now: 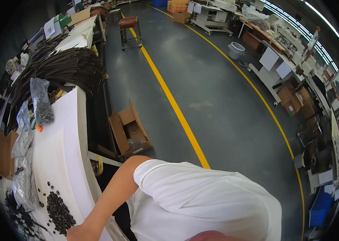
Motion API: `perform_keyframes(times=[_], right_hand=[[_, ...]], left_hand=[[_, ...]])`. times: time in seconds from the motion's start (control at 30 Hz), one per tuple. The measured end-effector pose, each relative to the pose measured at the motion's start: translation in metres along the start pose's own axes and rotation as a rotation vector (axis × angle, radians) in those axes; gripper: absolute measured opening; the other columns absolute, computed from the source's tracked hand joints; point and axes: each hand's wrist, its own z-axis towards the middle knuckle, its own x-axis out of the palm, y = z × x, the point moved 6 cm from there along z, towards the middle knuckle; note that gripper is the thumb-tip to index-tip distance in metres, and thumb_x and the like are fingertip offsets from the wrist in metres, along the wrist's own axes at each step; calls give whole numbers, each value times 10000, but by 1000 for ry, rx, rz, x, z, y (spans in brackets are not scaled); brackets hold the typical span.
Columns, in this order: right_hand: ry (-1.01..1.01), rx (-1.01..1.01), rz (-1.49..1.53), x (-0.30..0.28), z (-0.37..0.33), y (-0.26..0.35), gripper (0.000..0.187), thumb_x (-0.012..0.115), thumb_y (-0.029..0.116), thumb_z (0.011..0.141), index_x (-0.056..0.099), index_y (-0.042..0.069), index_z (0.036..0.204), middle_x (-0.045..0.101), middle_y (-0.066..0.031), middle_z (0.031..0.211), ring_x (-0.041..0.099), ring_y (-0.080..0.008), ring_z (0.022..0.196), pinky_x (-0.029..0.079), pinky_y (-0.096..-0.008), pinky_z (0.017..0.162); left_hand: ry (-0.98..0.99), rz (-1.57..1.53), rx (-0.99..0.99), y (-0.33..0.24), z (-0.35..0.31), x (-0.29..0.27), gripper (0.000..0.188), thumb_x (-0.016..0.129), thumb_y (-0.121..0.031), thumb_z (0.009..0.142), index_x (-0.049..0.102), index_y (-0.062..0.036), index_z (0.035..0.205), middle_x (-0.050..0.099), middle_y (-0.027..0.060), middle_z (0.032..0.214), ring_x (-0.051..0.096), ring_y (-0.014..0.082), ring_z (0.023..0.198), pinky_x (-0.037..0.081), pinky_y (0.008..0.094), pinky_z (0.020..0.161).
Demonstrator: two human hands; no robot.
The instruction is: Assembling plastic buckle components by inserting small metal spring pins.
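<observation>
My right arm comes from a white short sleeve and reaches over to the white-topped table (53, 160) on the left. My right hand (80, 233) is at the lower edge of the picture, beside a pile of small dark round pieces (59, 213) that look like buttons or snaps. Its fingers are cut off from view, so what they hold is hidden. A few loose pieces lie scattered around the pile. Clear plastic bags (24, 180) lie along the pile's left side. My left hand is out of view.
Long dark strips (65, 66) are heaped farther up the table, near an upright plastic bag (41, 100). A cardboard box (131, 130) sits open on the floor beside the table. A stool (130, 30) stands beyond. Machine tables (265, 76) line the right side, past yellow floor lines.
</observation>
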Motion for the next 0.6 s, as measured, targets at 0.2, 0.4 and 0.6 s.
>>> perform_keyframes(times=[0.2,0.4,0.6], right_hand=[[-64,-274,360,-8,3,-33,300,693,254,958,746,-41,957,727,-216,777,722,-395,732,568,-476,656],[190,127,735,-11,-8,-34,295,749,258,906,787,-32,946,774,-200,847,764,-321,760,601,-437,679],[-19,164,430,1,-6,-40,280,765,281,869,787,2,883,757,-171,788,740,-321,708,577,-434,650]], left_hand=[[-112,-462,11,-43,-9,6,72,674,-13,850,634,47,846,667,176,728,595,212,532,527,329,497],[66,-689,-171,21,-3,21,58,635,-5,894,651,49,879,684,159,781,608,190,560,526,310,512],[-127,-500,-88,-25,-10,18,153,669,-69,964,662,82,935,702,158,802,674,214,686,551,308,587]])
